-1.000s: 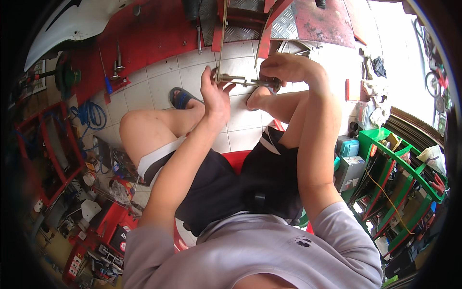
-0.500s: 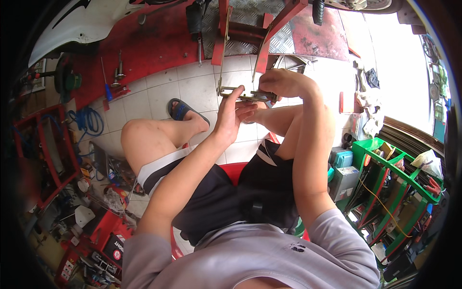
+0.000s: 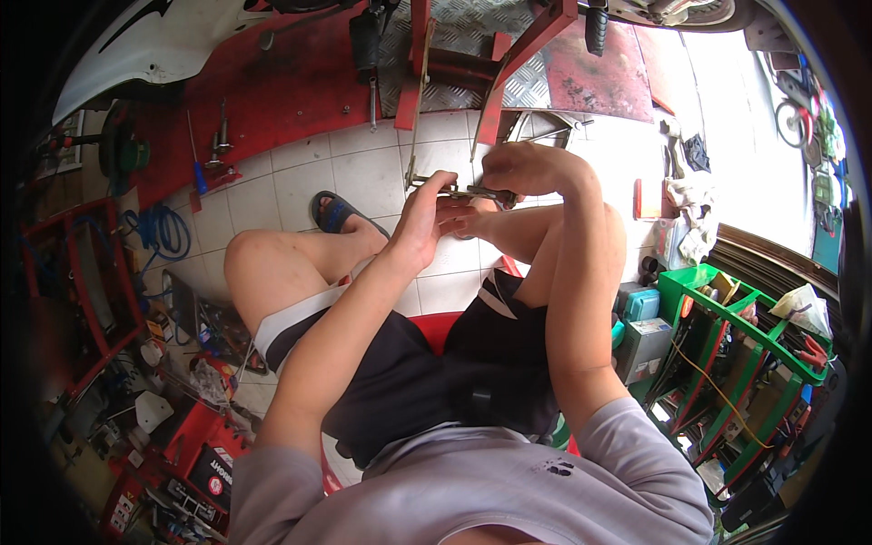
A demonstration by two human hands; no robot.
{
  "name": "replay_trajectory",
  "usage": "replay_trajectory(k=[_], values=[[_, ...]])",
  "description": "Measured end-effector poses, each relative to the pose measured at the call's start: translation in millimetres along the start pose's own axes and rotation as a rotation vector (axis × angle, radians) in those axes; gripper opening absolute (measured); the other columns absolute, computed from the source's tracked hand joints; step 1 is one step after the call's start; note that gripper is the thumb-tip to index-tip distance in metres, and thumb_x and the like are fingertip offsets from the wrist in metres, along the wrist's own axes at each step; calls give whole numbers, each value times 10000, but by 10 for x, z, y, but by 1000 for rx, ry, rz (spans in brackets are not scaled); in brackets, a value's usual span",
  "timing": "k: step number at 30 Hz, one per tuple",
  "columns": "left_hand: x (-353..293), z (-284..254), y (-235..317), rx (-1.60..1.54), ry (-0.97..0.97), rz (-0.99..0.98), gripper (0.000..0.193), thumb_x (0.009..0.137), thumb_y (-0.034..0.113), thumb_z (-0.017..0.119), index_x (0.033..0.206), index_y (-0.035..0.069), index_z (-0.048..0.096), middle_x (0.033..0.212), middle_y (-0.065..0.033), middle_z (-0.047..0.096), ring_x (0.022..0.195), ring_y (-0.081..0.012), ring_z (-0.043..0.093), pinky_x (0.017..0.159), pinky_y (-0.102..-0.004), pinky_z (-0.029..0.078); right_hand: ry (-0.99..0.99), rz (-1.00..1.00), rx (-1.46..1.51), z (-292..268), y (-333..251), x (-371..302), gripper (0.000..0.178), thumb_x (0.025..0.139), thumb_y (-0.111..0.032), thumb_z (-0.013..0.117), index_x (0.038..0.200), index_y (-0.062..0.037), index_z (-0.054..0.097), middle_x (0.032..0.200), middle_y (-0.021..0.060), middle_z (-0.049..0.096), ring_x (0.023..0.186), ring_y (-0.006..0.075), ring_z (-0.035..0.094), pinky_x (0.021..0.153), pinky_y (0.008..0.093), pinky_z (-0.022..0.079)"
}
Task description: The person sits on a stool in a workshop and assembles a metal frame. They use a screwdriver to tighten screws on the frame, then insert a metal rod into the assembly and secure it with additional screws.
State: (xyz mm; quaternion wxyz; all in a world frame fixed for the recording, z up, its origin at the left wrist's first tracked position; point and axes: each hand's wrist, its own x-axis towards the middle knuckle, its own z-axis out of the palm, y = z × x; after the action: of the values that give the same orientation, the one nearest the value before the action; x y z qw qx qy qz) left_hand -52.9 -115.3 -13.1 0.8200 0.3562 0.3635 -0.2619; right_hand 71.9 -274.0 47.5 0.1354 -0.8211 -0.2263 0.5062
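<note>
L hand [image 3: 421,227] is narrow round the middle of a metal part [image 3: 479,192], thumb over the top, fingers underneath; 1 s ago it's more open at the part's L end w/ thumb up, so it's shifted R, closer to the R hand. R hand [image 3: 527,169] bends over at the wrist, fingers curled on the part's R end, approx same grip as before; its fingertips are partly hidden. The part sits betw. both hands, over the tiled floor [image 3: 368,186], ahead of the knees. L metal bar [image 3: 417,118] comes down to the part's L end; R metal bar [image 3: 481,132] ends just above it, can't tell if they touch. Both bars run up alongside the red frame [image 3: 540,41] at the red bench [image 3: 272,91]; a spanner [image 3: 372,104] pokes past the bench's front edge, L of the frame. View's shifted a bit vs 1 s ago: a wheel [image 3: 677,11] now shows, top R. Further out: blue-handled screwdriver [image 3: 200,177] at bench's L side, coiled blue hose [image 3: 163,234] below, sandal [image 3: 334,216] on L foot, grey box [image 3: 647,350] next to green rack [image 3: 672,291] at R.
</note>
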Motion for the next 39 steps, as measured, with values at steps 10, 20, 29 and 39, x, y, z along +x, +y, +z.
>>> replay_trajectory(k=[10,20,29,39], values=[[39,-22,-15,3,13,-8,312,843,390,571,979,114,520,911,-80,623,886,-214,621,808,-342,431,19,18,-69,41,16,66,280,860,-297,499,920,-82,668,854,69,682,781,203,652,713,344,506],[92,63,-47,-47,25,-22,346,825,341,597,1033,76,520,858,-84,584,813,-210,628,719,-325,468,237,-2,-128,47,-97,-72,283,877,-277,507,1015,-120,698,907,145,685,833,286,662,781,396,510],[443,-400,45,108,-193,-283,473,885,447,542,1148,55,506,1029,-103,605,810,-193,597,793,-340,472,426,-827,-413,-392,-3200,-79,317,752,-247,649,1045,-145,716,1051,72,688,983,258,645,767,414,531],[357,-174,94,-54,18,-133,377,857,275,560,1087,-14,482,987,-160,586,894,-268,592,763,-365,466,415,-1012,-937,-710,-3709,-316,312,839,-308,542,1066,-136,669,1123,73,625,1017,217,595,802,390,508]])
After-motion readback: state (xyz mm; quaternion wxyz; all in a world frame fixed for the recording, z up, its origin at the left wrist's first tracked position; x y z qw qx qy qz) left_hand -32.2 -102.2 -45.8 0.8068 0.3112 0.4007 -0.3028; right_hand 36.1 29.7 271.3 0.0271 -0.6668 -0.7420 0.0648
